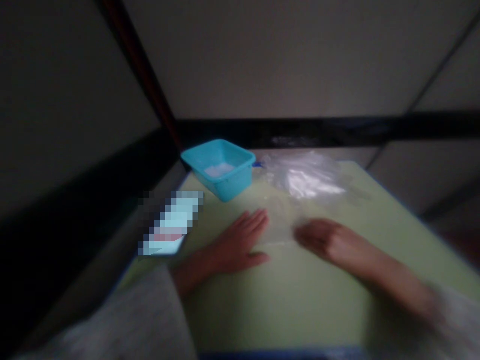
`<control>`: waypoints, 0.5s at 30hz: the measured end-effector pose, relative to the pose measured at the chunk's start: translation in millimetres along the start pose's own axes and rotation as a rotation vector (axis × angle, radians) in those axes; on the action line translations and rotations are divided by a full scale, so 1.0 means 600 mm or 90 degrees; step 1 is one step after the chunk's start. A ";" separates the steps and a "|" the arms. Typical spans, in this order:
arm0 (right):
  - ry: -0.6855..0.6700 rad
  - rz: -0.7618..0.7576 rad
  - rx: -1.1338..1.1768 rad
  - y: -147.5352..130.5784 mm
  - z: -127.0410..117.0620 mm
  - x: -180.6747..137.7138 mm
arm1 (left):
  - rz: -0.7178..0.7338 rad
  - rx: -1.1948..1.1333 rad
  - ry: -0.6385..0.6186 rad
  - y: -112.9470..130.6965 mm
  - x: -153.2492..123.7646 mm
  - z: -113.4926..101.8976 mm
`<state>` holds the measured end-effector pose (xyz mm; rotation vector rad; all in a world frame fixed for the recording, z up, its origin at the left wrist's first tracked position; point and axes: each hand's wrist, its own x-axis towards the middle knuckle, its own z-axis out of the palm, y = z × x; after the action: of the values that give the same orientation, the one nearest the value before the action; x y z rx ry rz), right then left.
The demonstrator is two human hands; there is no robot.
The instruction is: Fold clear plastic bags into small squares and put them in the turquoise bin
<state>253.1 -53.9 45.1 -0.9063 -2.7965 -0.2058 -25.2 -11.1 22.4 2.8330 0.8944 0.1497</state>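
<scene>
- left hand [238,245] spread flat by plastic [279,232]
- right hand [320,237] curled, can't tell if pinching
- room along green table's [296,305] near edge
- wall [281,60] past far edge

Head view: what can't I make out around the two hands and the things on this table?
All in the head view:
- Right hand: motion blur and curled fingers hide whether it grips anything.
- Clear plastic bags: glare and blur hide how many.
- Teal basin: blur obscures what its white contents are.
- Phone-like device: pixelation hides its screen.
- Left sleeve: cut off by the bottom edge.
</scene>
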 end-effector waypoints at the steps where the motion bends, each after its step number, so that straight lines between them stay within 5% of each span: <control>1: 0.000 0.002 -0.008 0.000 0.000 -0.001 | -0.003 0.006 -0.006 0.001 0.000 0.000; 15: 0.006 0.005 -0.070 -0.006 0.003 0.004 | 0.015 -0.011 0.043 0.013 0.000 -0.008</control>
<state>248.9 -54.9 43.5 -0.9373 -2.7963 -0.3637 -21.8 -16.6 28.7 2.8384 0.8689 0.2555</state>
